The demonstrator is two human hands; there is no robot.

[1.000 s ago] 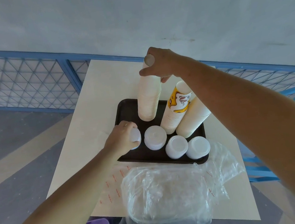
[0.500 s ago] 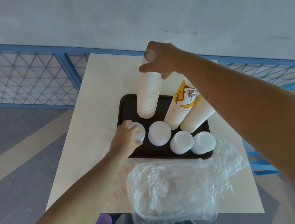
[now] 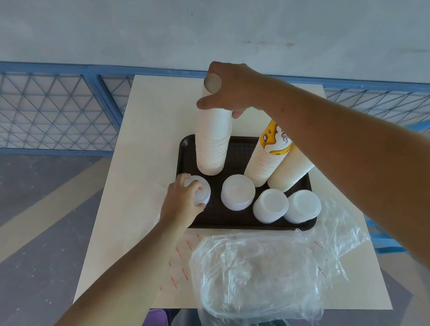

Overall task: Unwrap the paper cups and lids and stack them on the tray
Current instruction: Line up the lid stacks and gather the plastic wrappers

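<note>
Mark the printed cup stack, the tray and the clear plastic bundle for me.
printed cup stack [image 3: 271,141], head view, on its yellow printed top cup.
tray [image 3: 246,154], head view, on bare floor between the cup stacks.
clear plastic bundle [image 3: 256,273], head view, on its crumpled middle.

far middle of the tray [image 3: 244,151] is free between white cup stack [image 3: 212,141] and printed cup stack [image 3: 265,159]. lid stacks [image 3: 238,192] and plastic wrap [image 3: 256,273] block the near edge.

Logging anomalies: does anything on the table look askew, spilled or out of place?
Nothing looks spilled. Loose plastic wrap is heaped at the table's near edge, hanging over it. The printed cup stack and the plain stack beside it look tilted, though that may be the wide lens.
</note>
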